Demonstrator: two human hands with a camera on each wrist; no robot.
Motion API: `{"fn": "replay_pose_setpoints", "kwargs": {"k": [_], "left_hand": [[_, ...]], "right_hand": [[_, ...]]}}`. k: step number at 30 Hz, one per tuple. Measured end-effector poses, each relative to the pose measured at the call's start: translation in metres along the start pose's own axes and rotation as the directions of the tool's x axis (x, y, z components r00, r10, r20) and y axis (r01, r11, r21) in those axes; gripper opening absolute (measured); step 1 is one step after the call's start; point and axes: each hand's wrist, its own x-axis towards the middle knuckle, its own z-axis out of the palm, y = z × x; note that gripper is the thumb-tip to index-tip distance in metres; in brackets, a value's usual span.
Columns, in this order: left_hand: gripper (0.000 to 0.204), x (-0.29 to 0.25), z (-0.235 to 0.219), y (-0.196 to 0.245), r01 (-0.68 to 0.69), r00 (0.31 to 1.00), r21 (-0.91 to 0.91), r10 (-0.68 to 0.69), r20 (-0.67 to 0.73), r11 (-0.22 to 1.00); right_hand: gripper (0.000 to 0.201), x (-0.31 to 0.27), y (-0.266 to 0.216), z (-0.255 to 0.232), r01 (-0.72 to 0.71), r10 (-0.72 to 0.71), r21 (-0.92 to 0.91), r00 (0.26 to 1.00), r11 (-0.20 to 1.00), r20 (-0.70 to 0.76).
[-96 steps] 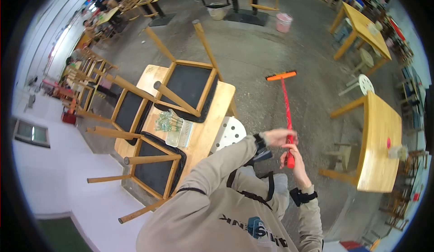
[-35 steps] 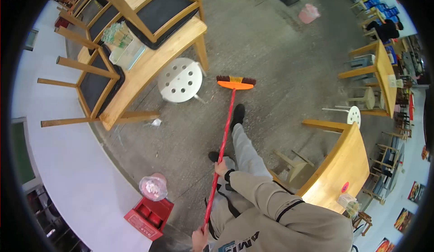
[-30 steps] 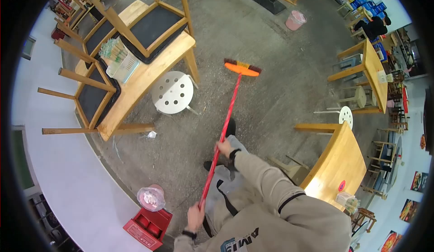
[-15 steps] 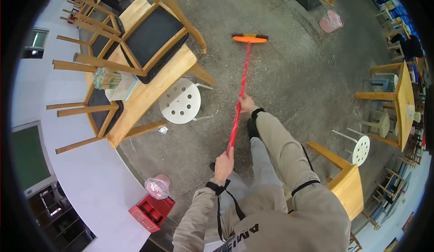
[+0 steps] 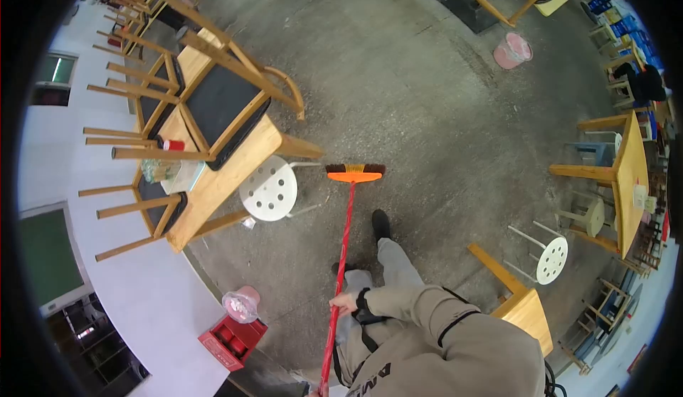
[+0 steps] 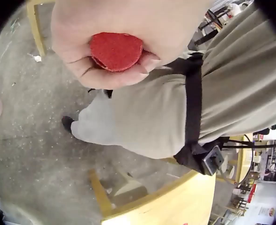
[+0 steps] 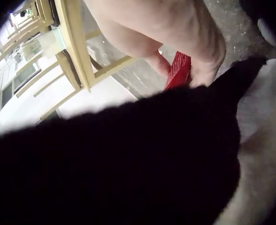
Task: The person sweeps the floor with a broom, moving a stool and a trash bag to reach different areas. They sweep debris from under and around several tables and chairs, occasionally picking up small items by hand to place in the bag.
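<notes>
A broom with an orange head [image 5: 355,176], dark and yellow bristles and a long red handle [image 5: 346,244] stretches from the floor up to the body. My right hand [image 5: 344,304] grips the handle partway along. In the right wrist view its fingers [image 7: 161,62] curl round the red shaft, though a black strap covers much of that view. At the lower edge of the head view only a bit of my left hand [image 5: 313,393] shows. The left wrist view has that hand wrapped round the handle's red end [image 6: 116,50], fingertips folded under it.
Left of the broom head stand a white stool [image 5: 269,188] and a wooden table [image 5: 245,176] bearing upturned chairs. A pink bin [image 5: 242,304] and red crate [image 5: 233,341] sit by the wall. Another table [image 5: 528,319] and stool [image 5: 552,260] are at right.
Over the last half second the broom head has come back toward the feet and left; both hands drew in toward the body. At 3.2 seconds ago the broom lay further right, hands close together.
</notes>
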Motion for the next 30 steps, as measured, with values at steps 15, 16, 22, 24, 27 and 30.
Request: {"fn": "replay_pose_setpoints", "kwargs": {"k": [15, 16, 22, 24, 27, 30], "left_hand": [[0.054, 0.249, -0.004, 0.235, -0.501, 0.821, 0.308, 0.557, -0.126, 0.809], [0.054, 0.234, -0.009, 0.225, -0.436, 0.860, 0.316, 0.493, -0.130, 0.843], [0.054, 0.168, -0.004, 0.034, -0.138, 0.983, 0.399, 0.175, -0.059, 0.907], [0.046, 0.105, -0.024, 0.019, -0.080, 0.994, 0.302, 0.097, -0.041, 0.950], [0.043, 0.079, -0.032, 0.022, -0.042, 0.999, 0.209, 0.041, 0.010, 0.977], [0.043, 0.110, -0.013, 0.039, -0.032, 0.992, 0.275, 0.063, -0.106, 0.961]], "right_hand": [[0.030, -0.155, -0.203, -0.230, 0.720, -0.479, -0.040, 0.419, 0.693, -0.772], [0.030, -0.108, -0.195, -0.242, 0.638, -0.509, -0.171, 0.394, 0.751, -0.765], [0.027, 0.059, -0.073, -0.098, 0.539, -0.270, 0.300, 0.738, 0.787, -0.619], [0.027, 0.044, -0.048, -0.058, 0.349, -0.251, 0.235, 0.897, 0.907, -0.364], [0.023, 0.016, -0.038, -0.022, 0.309, -0.233, 0.301, 0.936, 0.902, -0.264], [0.020, -0.040, -0.067, -0.042, 0.445, -0.310, 0.221, 0.832, 0.868, -0.461]]}}
